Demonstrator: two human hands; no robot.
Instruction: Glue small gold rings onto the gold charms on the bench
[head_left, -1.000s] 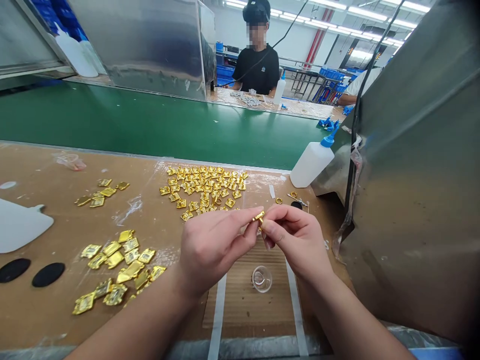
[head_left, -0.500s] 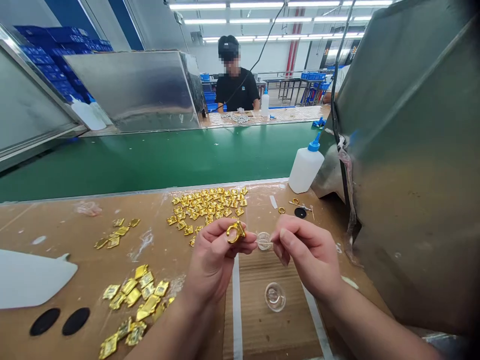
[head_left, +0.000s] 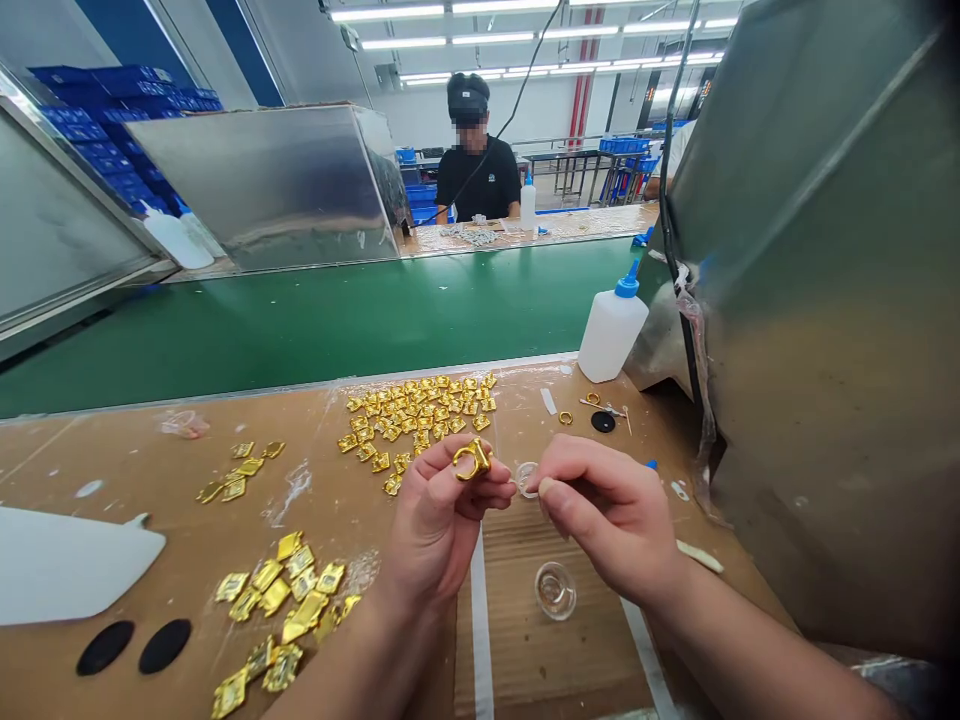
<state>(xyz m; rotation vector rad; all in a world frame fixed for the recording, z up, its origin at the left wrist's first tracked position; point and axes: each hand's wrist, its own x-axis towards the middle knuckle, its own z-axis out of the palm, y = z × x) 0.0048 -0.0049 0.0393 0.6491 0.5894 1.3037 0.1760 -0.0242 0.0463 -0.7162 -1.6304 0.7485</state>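
Between its thumb and fingers, my left hand (head_left: 439,510) holds a gold ring (head_left: 472,460) with an open band, raised above the table. Just to the right, my right hand (head_left: 615,505) is pinched closed; whatever lies between its fingertips is too small to make out. A small clear cup (head_left: 526,478) shows between the two hands, partly behind the right fingertips. Another clear cup (head_left: 555,590) sits on the brown board below my hands. Many small gold pieces (head_left: 420,410) are spread beyond my left hand, and larger gold pieces (head_left: 274,595) lie to its left.
A white bottle with a blue tip (head_left: 613,335) stands at the back right, beside a large metal housing (head_left: 825,350). Two black discs (head_left: 165,645) lie at the lower left. Across the green belt (head_left: 337,315) sits a person in a black shirt (head_left: 480,180).
The view has shifted slightly. My right hand is a little closer to my left, and the thin item seen at its fingertips before is no longer distinct. My left hand keeps the ring.
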